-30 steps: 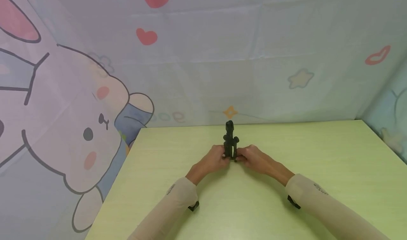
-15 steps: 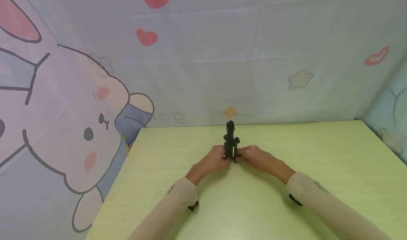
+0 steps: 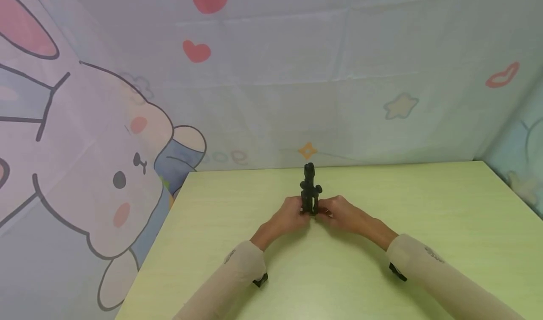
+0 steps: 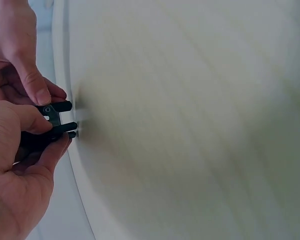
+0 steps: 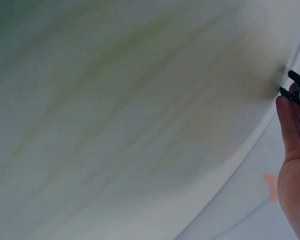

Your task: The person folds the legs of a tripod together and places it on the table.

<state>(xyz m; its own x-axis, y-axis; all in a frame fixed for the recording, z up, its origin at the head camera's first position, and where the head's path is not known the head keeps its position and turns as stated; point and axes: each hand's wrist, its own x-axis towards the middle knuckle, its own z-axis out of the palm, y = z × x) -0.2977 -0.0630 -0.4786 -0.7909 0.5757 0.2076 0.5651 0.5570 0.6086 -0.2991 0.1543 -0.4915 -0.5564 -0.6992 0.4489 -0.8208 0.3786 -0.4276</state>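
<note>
A small black jointed object (image 3: 309, 183) with round side knobs and leg-like prongs stands upright between my hands; its exact kind is unclear. My left hand (image 3: 290, 216) pinches its lower left part, and my right hand (image 3: 341, 212) holds the lower right with thumb and fingers. The left wrist view shows the dark prongs (image 4: 65, 127) and a small round screw-like spot, with left thumb and fingers on either side. Only part of the object (image 5: 296, 77) shows at the edge of the right wrist view, by the fingertips. Finger ends are partly hidden behind it.
A pale yellow-green tabletop (image 3: 407, 192) lies beneath both hands. Behind it hangs a light cloth backdrop (image 3: 271, 51) with printed hearts and a star. A large printed rabbit (image 3: 110, 169) covers the left side. Dark wrist straps (image 3: 398, 272) show under the sleeves.
Both hands and the black object have shifted slightly right and down in the head view. The right fingers have changed position a little at the lower right prong.
</note>
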